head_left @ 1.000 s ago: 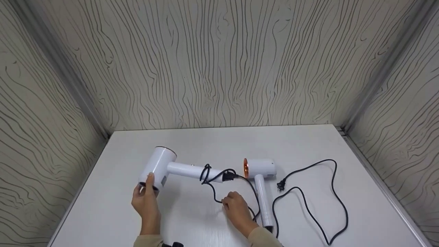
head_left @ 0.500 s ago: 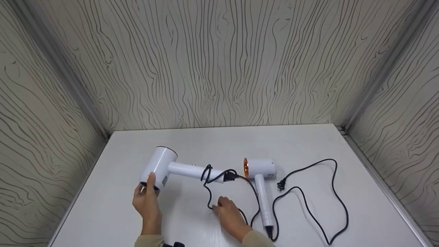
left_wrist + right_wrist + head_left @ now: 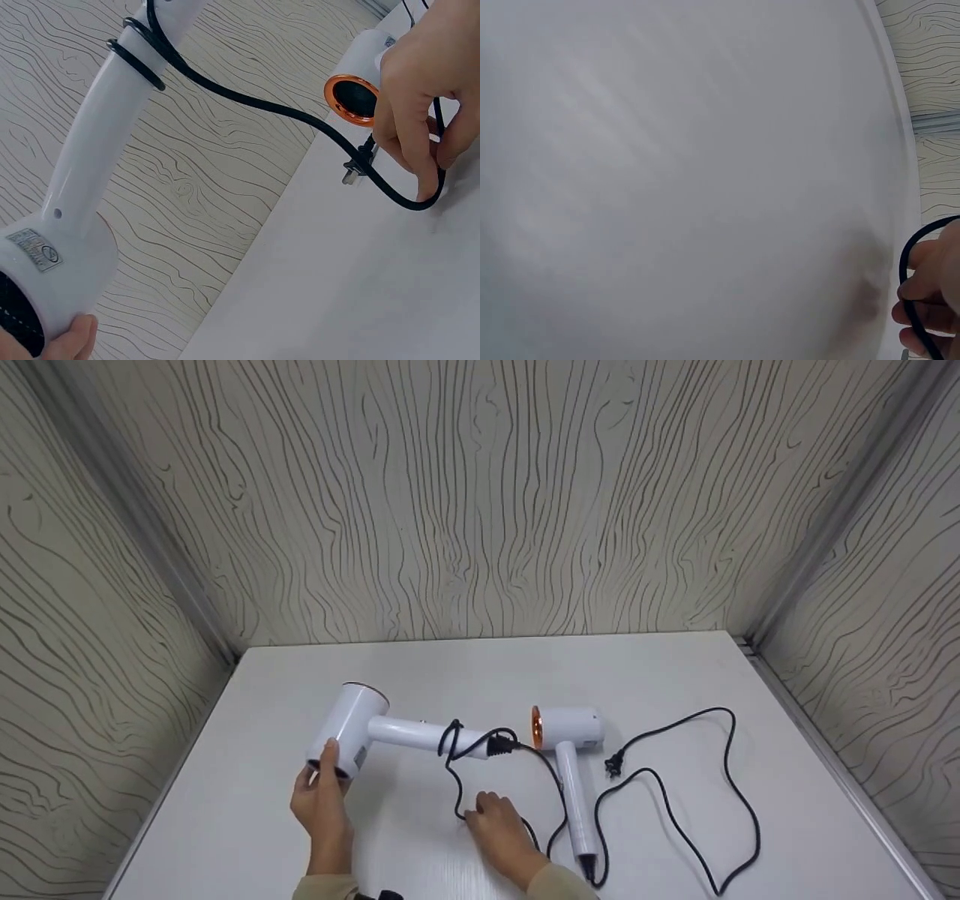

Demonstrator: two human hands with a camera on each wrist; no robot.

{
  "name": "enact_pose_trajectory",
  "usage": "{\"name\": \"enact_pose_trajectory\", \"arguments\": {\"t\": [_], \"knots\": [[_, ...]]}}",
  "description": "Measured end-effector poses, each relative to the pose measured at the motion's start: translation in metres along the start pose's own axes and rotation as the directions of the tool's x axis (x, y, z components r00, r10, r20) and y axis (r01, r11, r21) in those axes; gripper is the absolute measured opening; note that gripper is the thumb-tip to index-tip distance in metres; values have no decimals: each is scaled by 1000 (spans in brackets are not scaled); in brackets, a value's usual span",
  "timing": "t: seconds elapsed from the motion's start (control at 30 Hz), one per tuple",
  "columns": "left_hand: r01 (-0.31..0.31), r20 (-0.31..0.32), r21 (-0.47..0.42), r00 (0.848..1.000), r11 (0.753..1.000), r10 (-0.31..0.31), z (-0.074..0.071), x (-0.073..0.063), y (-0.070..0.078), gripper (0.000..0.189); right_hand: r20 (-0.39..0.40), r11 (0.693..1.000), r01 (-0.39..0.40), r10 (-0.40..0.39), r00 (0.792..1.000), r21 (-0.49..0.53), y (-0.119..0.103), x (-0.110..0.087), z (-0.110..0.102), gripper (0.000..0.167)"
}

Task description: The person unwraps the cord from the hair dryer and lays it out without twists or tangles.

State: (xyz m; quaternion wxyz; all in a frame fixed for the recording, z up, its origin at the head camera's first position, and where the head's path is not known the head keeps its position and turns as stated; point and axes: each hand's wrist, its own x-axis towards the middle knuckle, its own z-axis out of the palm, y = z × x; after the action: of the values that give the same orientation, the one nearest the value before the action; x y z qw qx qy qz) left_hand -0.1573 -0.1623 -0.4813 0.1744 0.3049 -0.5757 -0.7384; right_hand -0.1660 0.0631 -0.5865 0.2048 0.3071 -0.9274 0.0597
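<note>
My left hand [image 3: 324,808] grips a white hair dryer [image 3: 349,729] by the rear of its barrel, thumb along the side. The dryer's handle points right, and a black cord [image 3: 255,102] is looped round it near its end. My right hand [image 3: 501,834] pinches that cord between thumb and fingers, low over the table and left of the second dryer. In the left wrist view the cord sags from the handle to the right hand [image 3: 431,97]. At the right wrist view's edge, the fingers [image 3: 922,289] hold a bend of the cord [image 3: 904,259].
A second white hair dryer [image 3: 571,727] with a copper-coloured ring lies to the right on the white table [image 3: 300,667]. Its black cord [image 3: 756,817] spreads in loose curves toward the right, ending in a plug [image 3: 615,765]. Wood-patterned walls [image 3: 480,510] enclose the back and sides.
My right hand has moved slightly left and toward the front edge, drawing the cord along. The left hand and its dryer have barely shifted.
</note>
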Motion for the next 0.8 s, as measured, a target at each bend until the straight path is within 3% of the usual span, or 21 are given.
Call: {"name": "enact_pose_trajectory", "arguments": {"t": [0.27, 0.6, 0.8], "knots": [[-24, -21, -3, 999, 1000, 24, 0, 2, 1, 76, -98, 999, 22, -17, 995, 48, 2, -4, -3, 4], [-30, -28, 19, 999, 999, 31, -1, 3, -1, 79, -17, 982, -1, 5, 1000, 190, 1, -7, -11, 5], [-16, -51, 1, 999, 1000, 16, 0, 3, -2, 77, -146, 981, 63, -37, 989, 184, 2, -11, -9, 12]]}}
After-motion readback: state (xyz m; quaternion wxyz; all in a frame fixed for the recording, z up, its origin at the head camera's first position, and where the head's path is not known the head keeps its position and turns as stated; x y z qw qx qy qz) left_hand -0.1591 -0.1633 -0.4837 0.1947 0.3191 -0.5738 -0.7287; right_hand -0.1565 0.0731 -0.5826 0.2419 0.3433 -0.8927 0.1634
